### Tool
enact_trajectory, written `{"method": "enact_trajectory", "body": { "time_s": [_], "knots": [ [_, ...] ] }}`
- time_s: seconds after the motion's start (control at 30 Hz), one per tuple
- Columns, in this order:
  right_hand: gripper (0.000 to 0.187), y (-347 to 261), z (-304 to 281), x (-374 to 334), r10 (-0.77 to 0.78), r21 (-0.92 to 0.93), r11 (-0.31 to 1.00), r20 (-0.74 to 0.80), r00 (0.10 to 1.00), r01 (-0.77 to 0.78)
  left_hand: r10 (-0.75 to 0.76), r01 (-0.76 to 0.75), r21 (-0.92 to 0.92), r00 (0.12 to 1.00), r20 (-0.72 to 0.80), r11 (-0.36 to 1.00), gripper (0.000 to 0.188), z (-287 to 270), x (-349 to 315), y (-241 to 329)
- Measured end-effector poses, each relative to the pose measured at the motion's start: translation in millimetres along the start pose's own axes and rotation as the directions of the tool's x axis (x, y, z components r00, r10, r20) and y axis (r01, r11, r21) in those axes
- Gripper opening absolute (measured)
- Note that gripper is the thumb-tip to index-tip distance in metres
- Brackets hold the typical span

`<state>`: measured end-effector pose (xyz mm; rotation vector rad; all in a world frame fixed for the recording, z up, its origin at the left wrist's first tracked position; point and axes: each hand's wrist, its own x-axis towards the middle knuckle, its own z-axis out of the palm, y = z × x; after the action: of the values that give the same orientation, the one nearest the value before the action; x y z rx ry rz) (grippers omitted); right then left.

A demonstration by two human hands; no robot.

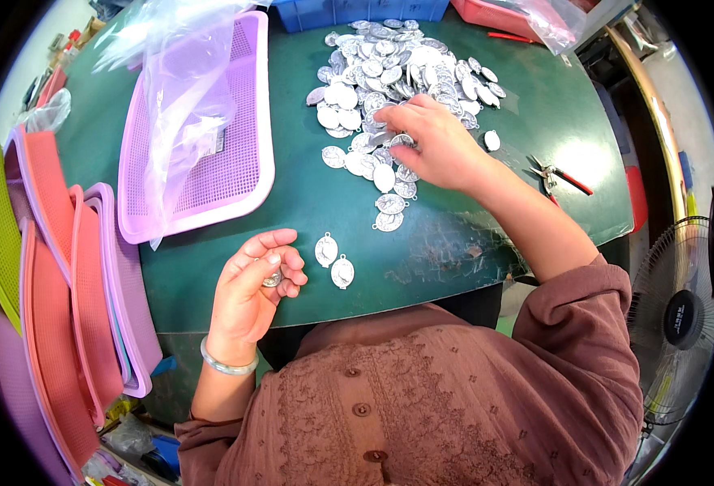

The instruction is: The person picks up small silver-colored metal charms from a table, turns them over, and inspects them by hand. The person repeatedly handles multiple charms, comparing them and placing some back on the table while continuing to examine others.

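Note:
A heap of oval silver-coloured medals (389,69), each with a small loop, covers the far middle of the table. My right hand (438,144) reaches over the heap's near side, thumb and fingers apart, fingertips touching medals. In my curled left hand (247,287) a silver medal (273,279) shows between thumb and fingers; whether more lie behind it is hidden. Two single medals, one upper left (325,250) and one lower right (342,272), lie just right of that hand. A short line of medals (389,212) trails from the heap toward me.
A purple mesh basket (264,121) with clear plastic bags (187,105) stands at the left. Red-handled pliers (564,178) lie at the right. A blue bin (365,11) is at the back. Stacked coloured baskets (73,308) crowd the left side; a fan (681,320) stands far right.

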<state>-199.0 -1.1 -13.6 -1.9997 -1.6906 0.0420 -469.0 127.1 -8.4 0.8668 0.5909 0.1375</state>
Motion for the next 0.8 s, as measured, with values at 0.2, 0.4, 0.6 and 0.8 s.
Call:
{"method": "enact_trajectory", "body": {
  "time_s": [0.2,0.4,0.6,0.8],
  "knots": [
    [0.019,1,11,0,-0.093,0.016,0.995,-0.123,0.988,0.096,-0.033,0.033,0.006,0.999,-0.013,0.999,0.024,16,18,5],
    [0.019,-40,10,-7,-0.197,-0.022,0.98,-0.291,0.936,0.2,-0.052,0.059,-0.102,0.996,0.069,0.993,0.031,42,37,0],
    [0.024,-78,19,-21,-0.262,0.131,0.947,-0.212,0.942,0.293,0.044,-0.037,-0.17,0.998,0.037,0.985,0.022,39,41,-17],
    [0.023,-21,0,-1,-0.064,-0.079,0.996,-0.262,0.963,0.044,0.047,-0.049,-0.098,0.999,-0.026,0.994,0.023,36,24,-14]
  ]
}}
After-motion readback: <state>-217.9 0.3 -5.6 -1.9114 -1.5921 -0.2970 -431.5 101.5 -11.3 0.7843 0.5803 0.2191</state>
